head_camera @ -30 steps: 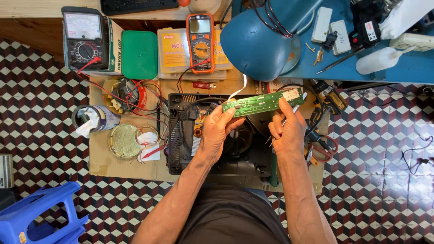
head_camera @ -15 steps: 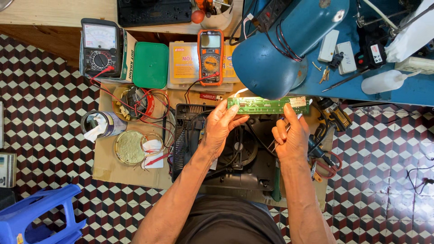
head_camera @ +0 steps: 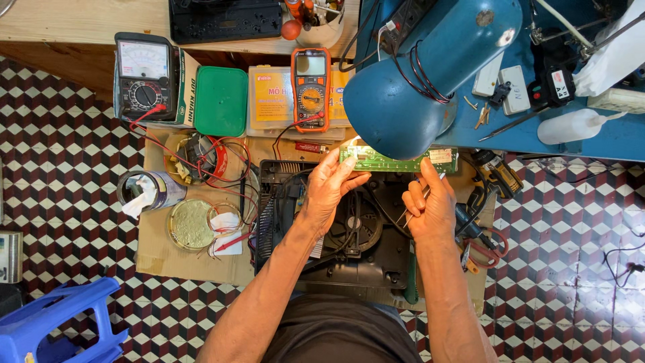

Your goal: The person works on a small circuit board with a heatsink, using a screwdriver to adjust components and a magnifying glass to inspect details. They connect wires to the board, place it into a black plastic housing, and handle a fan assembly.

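My left hand (head_camera: 330,183) grips the left end of a long green circuit board (head_camera: 400,161) and holds it level just under the rim of a blue desk lamp (head_camera: 422,75). My right hand (head_camera: 430,207) is right below the board's right half, fingers curled around a thin metal tool (head_camera: 411,210) that points up toward the board. Both hands hover over an opened black appliance (head_camera: 366,259) with a round fan in its middle.
An orange digital multimeter (head_camera: 310,87), an analog meter (head_camera: 142,77) with red leads and a green box (head_camera: 222,101) lie at the back. A round tin (head_camera: 190,226) and a cup (head_camera: 149,191) sit on cardboard at left. A blue stool (head_camera: 60,323) stands at lower left.
The board has gone from tilted to level and sits closer under the lamp. My right hand has dropped from the board's right end to just below it.
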